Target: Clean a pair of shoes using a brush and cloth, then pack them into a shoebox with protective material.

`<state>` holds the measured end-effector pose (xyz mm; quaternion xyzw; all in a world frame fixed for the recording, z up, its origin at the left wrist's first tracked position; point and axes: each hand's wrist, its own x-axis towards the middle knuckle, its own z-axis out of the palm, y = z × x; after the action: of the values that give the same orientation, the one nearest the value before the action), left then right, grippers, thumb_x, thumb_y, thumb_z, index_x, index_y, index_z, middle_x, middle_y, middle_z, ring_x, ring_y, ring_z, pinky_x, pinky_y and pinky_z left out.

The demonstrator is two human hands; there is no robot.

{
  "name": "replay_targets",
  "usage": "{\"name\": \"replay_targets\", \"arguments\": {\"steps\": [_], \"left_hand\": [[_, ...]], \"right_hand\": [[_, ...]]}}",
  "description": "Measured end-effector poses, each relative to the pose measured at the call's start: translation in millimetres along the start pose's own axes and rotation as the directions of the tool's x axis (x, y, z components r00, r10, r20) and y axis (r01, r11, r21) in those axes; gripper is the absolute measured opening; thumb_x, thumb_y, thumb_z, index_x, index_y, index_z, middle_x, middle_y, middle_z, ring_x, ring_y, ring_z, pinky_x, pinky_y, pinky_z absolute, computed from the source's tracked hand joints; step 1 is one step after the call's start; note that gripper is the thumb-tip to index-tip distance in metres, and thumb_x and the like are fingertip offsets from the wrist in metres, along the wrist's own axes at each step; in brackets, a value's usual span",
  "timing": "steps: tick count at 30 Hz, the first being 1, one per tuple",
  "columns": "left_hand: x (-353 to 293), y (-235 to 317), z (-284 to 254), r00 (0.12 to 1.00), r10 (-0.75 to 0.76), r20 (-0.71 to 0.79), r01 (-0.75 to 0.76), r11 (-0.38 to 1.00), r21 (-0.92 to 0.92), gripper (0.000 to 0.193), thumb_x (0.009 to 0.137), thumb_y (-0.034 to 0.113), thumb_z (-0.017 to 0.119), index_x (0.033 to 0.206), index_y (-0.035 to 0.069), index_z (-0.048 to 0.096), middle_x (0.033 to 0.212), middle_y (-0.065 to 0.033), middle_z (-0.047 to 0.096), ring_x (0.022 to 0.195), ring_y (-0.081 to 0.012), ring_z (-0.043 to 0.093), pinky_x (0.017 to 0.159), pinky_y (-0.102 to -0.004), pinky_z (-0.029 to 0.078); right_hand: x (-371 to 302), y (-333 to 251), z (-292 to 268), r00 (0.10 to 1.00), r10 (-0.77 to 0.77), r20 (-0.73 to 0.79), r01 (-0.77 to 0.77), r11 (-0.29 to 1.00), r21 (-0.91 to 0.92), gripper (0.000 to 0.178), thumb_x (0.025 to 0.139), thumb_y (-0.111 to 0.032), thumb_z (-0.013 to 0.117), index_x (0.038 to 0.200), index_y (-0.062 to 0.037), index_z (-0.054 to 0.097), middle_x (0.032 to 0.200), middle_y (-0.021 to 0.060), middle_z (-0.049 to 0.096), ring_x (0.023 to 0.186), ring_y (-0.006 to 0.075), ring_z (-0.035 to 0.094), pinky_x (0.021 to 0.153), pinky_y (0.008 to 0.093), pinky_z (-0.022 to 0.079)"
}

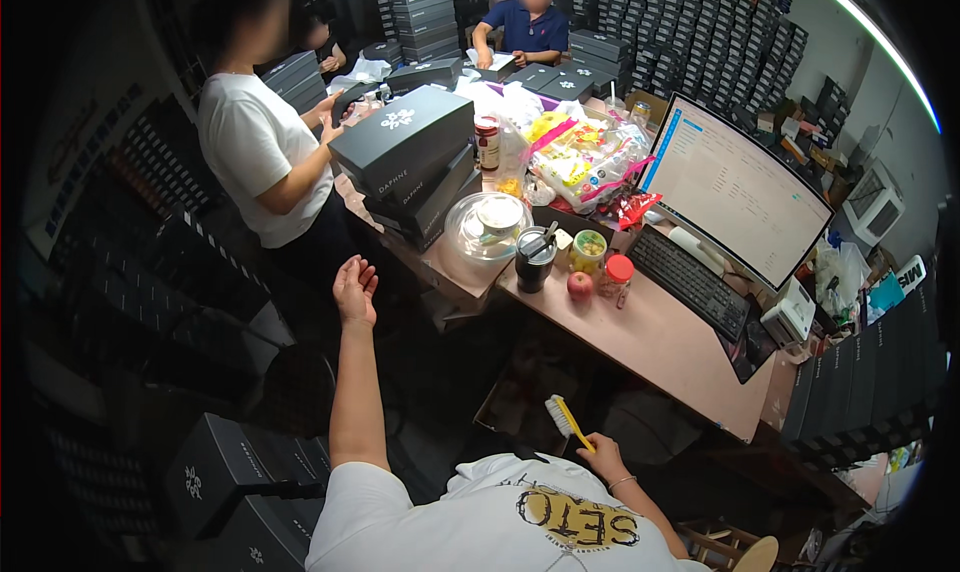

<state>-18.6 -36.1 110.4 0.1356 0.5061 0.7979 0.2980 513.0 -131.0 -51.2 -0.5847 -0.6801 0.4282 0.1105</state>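
Observation:
My left hand (pixel 356 290) reaches forward with the palm turned up, its fingers loosely curled and nothing in it. It is in the air short of the table, nearest to the stacked dark shoe boxes (pixel 405 142) and the person in a white T-shirt. Low in front of my body, my right hand (pixel 604 459) is closed round the handle of a yellow brush (pixel 569 421) with white bristles. The brush points up and to the left, below the table's front edge, touching nothing else that I can see.
On the table (pixel 640 342) stand a dark tumbler (pixel 536 262), an apple (pixel 580 287), a red-lidded jar (pixel 617 277), a keyboard (pixel 690 280) and a monitor (pixel 740 187). More boxes (pixel 235 472) are piled at my left. A person in white (pixel 265 142) stands ahead; others sit behind.

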Motion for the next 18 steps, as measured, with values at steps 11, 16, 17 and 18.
{"name": "replay_targets", "arguments": {"steps": [11, 16, 17, 18], "left_hand": [[29, 132, 52, 0.6, 0.652, 0.463, -0.737, 0.226, 0.637, 0.037, 0.085, 0.019, 0.064, 0.115, -0.002, 0.058, 0.113, -0.018, 0.057, 0.107, -0.0318, 0.055, 0.088, -0.038, 0.046], [76, 195, 82, 0.476, 0.582, 0.659, -0.67, -0.245, 0.7, 0.088, 0.074, 0.028, 0.076, 0.137, -0.009, 0.028, 0.138, -0.0286, 0.036, 0.13, -0.0385, 0.035, 0.109, -0.041, 0.029], [86, 204, 92, 0.499, 0.561, 0.661, -0.676, -0.225, 0.702, 0.089, 0.073, 0.03, 0.077, 0.136, -0.011, 0.029, 0.136, -0.0307, 0.038, 0.127, -0.0392, 0.038, 0.109, -0.0406, 0.028], [105, 204, 95, 0.557, 0.514, 0.652, -0.662, -0.2, 0.723, 0.085, 0.073, 0.03, 0.077, 0.134, -0.011, 0.033, 0.132, -0.0319, 0.041, 0.125, -0.0394, 0.04, 0.108, -0.0405, 0.03]], "right_hand": [[-10, 18, 35, 0.993, -0.007, -0.122, -0.003, 0.996, -0.084, 0.031, 0.072, -0.018, 0.077, 0.093, 0.001, 0.064, 0.085, 0.0185, 0.067, 0.077, 0.0304, 0.067, 0.07, 0.035, 0.052], [-13, 21, 63, 0.991, 0.107, -0.077, -0.109, 0.994, -0.031, 0.032, 0.073, -0.024, 0.076, 0.092, -0.0007, 0.065, 0.083, 0.0162, 0.068, 0.076, 0.0276, 0.067, 0.07, 0.0348, 0.052], [-14, 24, 69, 0.988, 0.123, -0.095, -0.125, 0.992, -0.014, 0.032, 0.074, -0.026, 0.076, 0.092, -0.0007, 0.066, 0.082, 0.0154, 0.068, 0.074, 0.0254, 0.067, 0.069, 0.0341, 0.052], [-15, 28, 71, 0.986, 0.134, -0.101, -0.138, 0.99, -0.026, 0.032, 0.074, -0.026, 0.076, 0.092, -0.0013, 0.066, 0.082, 0.0151, 0.068, 0.075, 0.0253, 0.067, 0.069, 0.0341, 0.052]]}}
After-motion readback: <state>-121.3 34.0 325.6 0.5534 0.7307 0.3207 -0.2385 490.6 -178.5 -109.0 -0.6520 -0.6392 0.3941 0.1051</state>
